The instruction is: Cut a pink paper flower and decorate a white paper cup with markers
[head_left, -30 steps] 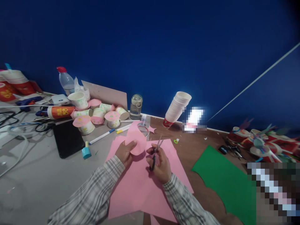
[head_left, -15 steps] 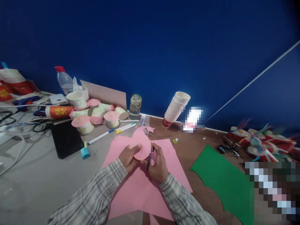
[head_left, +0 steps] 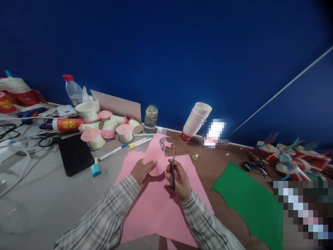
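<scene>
A person in a plaid shirt works at a cluttered table [head_left: 52, 198] against a deep blue wall. The left hand [head_left: 142, 172] is closed in a pinch, thumb on top, gripping the lower edge of a pink paper cut-out [head_left: 156, 152], a rounded piece held up off the table and tilted away from the person. The right hand [head_left: 180, 180] is curled through the black handles of a pair of scissors [head_left: 173, 162], blades pointing up and away, close together, just beside the right edge of the cut-out. Whether the blades touch the paper is too fine to tell.

Both hands hover over a large pink sheet [head_left: 161, 208] lying flat on the table. A green sheet [head_left: 244, 198] lies to the right, apart from it. Behind the hands stand a small glass jar [head_left: 151, 118] and a leaning stack of white paper cups [head_left: 197, 119]. To the left are a cluster of decorated paper cups [head_left: 109, 128], 2 or more marker pens [head_left: 113, 152], a black tablet [head_left: 75, 154] and a water bottle [head_left: 73, 89] with a red cap.
</scene>
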The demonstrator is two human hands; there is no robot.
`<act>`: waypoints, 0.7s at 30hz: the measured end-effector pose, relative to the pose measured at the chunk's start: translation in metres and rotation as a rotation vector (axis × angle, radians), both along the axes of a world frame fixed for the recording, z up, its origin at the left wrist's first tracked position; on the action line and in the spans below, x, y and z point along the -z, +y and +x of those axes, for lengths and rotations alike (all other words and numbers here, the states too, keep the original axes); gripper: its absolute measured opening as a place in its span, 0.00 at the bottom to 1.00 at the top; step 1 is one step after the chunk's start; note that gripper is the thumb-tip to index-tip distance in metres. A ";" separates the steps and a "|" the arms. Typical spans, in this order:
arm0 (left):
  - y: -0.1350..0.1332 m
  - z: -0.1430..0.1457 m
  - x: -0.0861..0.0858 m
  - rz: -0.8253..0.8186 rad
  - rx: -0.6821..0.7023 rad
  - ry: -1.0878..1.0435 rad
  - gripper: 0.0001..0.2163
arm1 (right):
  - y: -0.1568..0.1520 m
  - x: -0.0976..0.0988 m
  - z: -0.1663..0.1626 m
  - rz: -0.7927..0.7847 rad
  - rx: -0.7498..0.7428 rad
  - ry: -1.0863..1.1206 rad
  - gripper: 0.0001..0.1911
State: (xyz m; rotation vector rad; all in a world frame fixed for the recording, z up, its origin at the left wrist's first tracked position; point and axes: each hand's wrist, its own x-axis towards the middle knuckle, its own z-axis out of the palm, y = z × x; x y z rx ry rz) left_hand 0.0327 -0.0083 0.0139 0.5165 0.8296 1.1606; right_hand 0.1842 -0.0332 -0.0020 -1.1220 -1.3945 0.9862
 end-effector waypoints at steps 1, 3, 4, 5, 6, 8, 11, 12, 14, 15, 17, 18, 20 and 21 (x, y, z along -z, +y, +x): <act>0.001 -0.001 0.002 0.003 0.004 0.029 0.20 | 0.001 0.000 0.001 -0.026 -0.024 0.042 0.21; 0.001 -0.002 0.005 0.017 0.020 0.081 0.19 | 0.003 0.000 0.002 -0.052 -0.029 0.119 0.21; 0.001 -0.002 0.006 0.023 0.020 0.099 0.19 | 0.004 0.000 0.001 -0.060 -0.016 0.146 0.21; 0.002 -0.001 0.007 0.026 0.014 0.110 0.19 | 0.005 -0.001 0.001 -0.067 0.002 0.165 0.22; 0.002 -0.001 0.007 0.022 0.007 0.114 0.20 | 0.005 -0.001 0.000 -0.077 0.021 0.181 0.22; 0.001 0.001 0.007 0.007 -0.014 0.107 0.21 | 0.006 -0.003 -0.001 -0.099 0.047 0.192 0.23; 0.000 0.002 0.005 -0.020 -0.013 0.100 0.21 | 0.008 -0.005 -0.003 -0.140 0.065 0.192 0.23; 0.000 0.003 0.004 -0.025 0.001 0.096 0.20 | 0.008 -0.005 -0.003 -0.151 0.070 0.193 0.23; -0.001 0.002 0.003 -0.022 0.036 0.083 0.20 | 0.009 -0.006 -0.003 -0.165 0.070 0.199 0.23; -0.001 0.002 0.002 -0.017 0.042 0.081 0.20 | 0.009 -0.006 -0.003 -0.166 0.063 0.205 0.23; -0.001 0.001 0.000 -0.006 0.040 0.092 0.21 | 0.009 -0.006 0.000 -0.147 0.036 0.218 0.22; 0.000 0.000 0.000 0.001 0.028 0.115 0.21 | 0.009 -0.006 0.002 -0.129 0.014 0.220 0.21; 0.002 -0.002 0.001 0.018 -0.010 0.208 0.21 | 0.009 -0.006 0.005 -0.096 -0.033 0.213 0.20; 0.003 -0.004 0.001 0.018 -0.021 0.260 0.21 | 0.008 -0.006 0.007 -0.091 -0.047 0.206 0.20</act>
